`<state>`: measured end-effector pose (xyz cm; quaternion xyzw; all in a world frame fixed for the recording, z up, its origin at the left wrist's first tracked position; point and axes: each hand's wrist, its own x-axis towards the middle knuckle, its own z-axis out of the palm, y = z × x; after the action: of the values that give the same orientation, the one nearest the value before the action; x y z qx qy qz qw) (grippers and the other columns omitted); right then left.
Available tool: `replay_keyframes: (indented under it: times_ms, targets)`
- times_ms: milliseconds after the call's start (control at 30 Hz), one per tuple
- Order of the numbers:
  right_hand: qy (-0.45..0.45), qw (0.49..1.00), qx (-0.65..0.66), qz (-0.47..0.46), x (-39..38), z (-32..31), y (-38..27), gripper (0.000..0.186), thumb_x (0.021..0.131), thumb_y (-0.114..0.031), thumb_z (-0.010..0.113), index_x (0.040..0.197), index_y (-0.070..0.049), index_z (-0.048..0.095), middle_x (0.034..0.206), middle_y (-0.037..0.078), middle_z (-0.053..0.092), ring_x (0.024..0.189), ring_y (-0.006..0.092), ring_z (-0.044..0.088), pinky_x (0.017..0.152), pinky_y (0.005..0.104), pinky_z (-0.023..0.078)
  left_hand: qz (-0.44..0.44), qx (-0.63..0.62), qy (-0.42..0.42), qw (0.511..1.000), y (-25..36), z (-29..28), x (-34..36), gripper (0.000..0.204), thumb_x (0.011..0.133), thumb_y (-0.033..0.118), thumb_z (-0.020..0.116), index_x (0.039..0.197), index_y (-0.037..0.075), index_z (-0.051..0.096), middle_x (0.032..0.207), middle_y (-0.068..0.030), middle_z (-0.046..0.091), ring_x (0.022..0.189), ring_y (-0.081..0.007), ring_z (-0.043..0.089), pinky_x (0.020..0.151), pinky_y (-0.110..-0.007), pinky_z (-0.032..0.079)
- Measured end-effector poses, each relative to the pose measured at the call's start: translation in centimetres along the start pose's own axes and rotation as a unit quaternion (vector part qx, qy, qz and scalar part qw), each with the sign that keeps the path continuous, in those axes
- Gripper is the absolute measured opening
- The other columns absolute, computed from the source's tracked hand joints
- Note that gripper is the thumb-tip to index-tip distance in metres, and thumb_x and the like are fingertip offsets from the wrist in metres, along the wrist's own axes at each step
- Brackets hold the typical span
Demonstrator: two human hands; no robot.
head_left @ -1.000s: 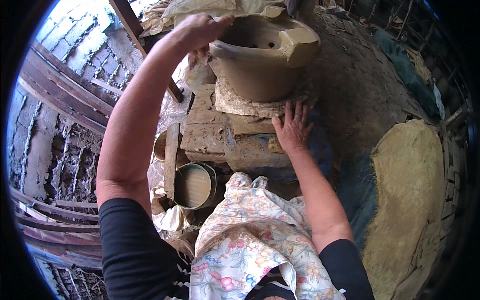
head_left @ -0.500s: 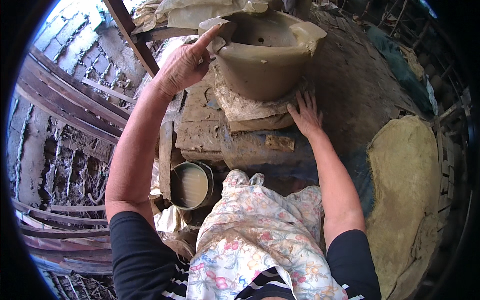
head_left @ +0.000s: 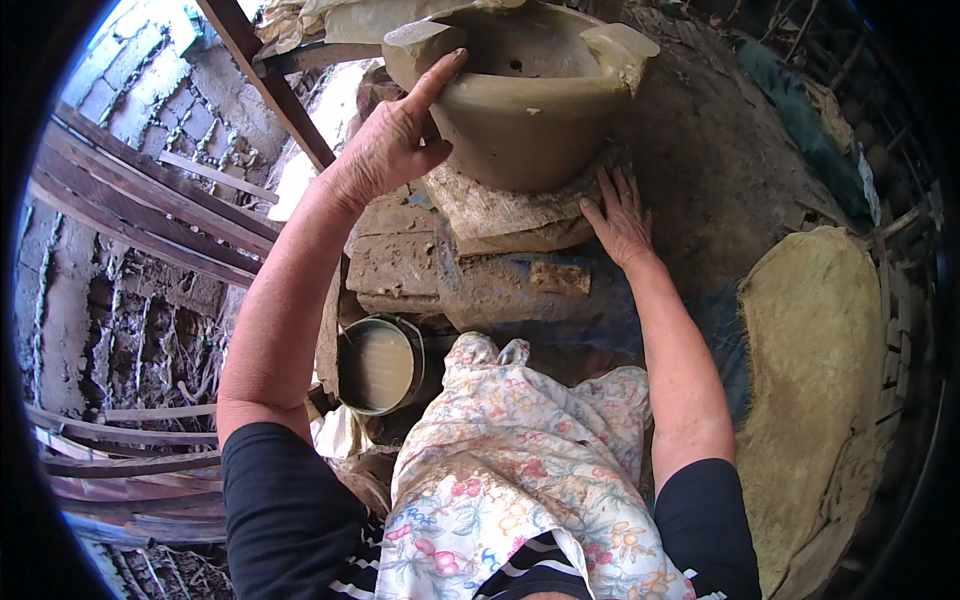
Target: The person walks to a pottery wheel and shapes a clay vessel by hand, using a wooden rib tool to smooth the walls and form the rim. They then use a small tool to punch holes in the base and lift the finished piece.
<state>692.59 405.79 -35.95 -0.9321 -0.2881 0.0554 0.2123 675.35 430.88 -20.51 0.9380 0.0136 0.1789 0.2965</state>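
A large wet clay pot (head_left: 530,110) with lumps on its rim stands on a rough clay-caked slab (head_left: 500,215) at the top middle. My left hand (head_left: 395,145) rests against the pot's left side, its index finger stretched up to the rim. My right hand (head_left: 620,215) lies flat, fingers spread, on the slab edge at the pot's lower right. Neither hand grips anything.
A round tin of muddy water (head_left: 378,365) sits below the slab by my left elbow. A big flat clay slab on sacking (head_left: 815,380) lies at right. Wooden beams (head_left: 270,85) and a brick wall (head_left: 110,250) close off the left. A flowered cloth (head_left: 520,470) covers my lap.
My left hand has come down from the pot's far rim to its near left side, finger on the rim. My right hand has shifted slightly along the slab.
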Motion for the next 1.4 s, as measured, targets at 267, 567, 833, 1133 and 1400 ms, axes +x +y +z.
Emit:
replay_keyframes:
  times_ms: [267, 567, 833, 1133, 1400]
  targets:
    - [0.008, 1.000, -0.003, -0.002, -0.3, 0.1, -0.2, 0.080, 0.080, -0.071, 0.036, 0.145, -0.027, 0.021, 0.153, 0.006, 0.010, 0.141, 0.0269, 0.004, 0.106, 0.0634, 0.010, 0.006, 0.201, -0.040, 0.979, 1.5, -2.8, 0.9, 0.078, 0.072, -0.003, 0.057, 0.141, 0.020, 0.032, 0.060, -0.0071, 0.049, 0.058, -0.0115, 0.054, 0.058, -0.030, 0.046]
    - [0.003, 1.000, 0.008, -0.004, -0.1, 0.2, -0.1, 0.078, 0.082, -0.069, 0.037, 0.145, -0.027, 0.021, 0.153, 0.005, 0.008, 0.141, 0.0263, 0.001, 0.106, 0.0632, 0.009, 0.031, 0.123, -0.011, 0.992, -0.5, -2.0, 0.2, 0.083, 0.074, -0.005, 0.058, 0.145, 0.019, 0.024, 0.064, -0.0005, 0.057, 0.060, -0.0064, 0.056, 0.063, -0.023, 0.046]
    - [0.034, 0.999, -0.016, -0.019, -0.1, 0.8, 0.1, 0.072, 0.086, -0.062, 0.039, 0.145, -0.025, 0.022, 0.152, 0.009, 0.012, 0.140, 0.0291, 0.005, 0.108, 0.0568, 0.013, 0.031, -0.237, 0.062, 0.969, 0.6, 4.1, -0.8, 0.087, 0.073, -0.003, 0.062, 0.145, 0.017, 0.017, 0.074, -0.0087, 0.063, 0.067, -0.0122, 0.062, 0.063, -0.025, 0.049]
    - [0.066, 0.997, 0.014, -0.047, -0.4, 1.3, -0.1, 0.070, 0.085, -0.057, 0.045, 0.144, -0.026, 0.023, 0.152, 0.009, 0.013, 0.140, 0.0315, 0.006, 0.103, 0.0652, 0.015, -0.138, -0.253, -0.023, 0.957, -3.8, 5.9, -5.3, 0.025, 0.090, 0.027, 0.053, 0.094, 0.004, 0.063, 0.076, -0.0066, 0.065, 0.067, -0.0166, 0.062, 0.065, -0.030, 0.050]
    - [0.074, 0.997, 0.005, -0.009, -1.4, 1.8, -1.4, 0.069, 0.086, -0.057, 0.044, 0.144, -0.024, 0.024, 0.151, 0.009, 0.015, 0.139, 0.0308, 0.007, 0.102, 0.0666, 0.016, -0.200, 0.218, 0.065, 0.953, -6.8, 2.4, -4.3, 0.020, 0.083, 0.016, 0.046, 0.092, 0.002, 0.059, 0.093, -0.0209, 0.062, 0.087, -0.0370, 0.061, 0.071, -0.047, 0.048]
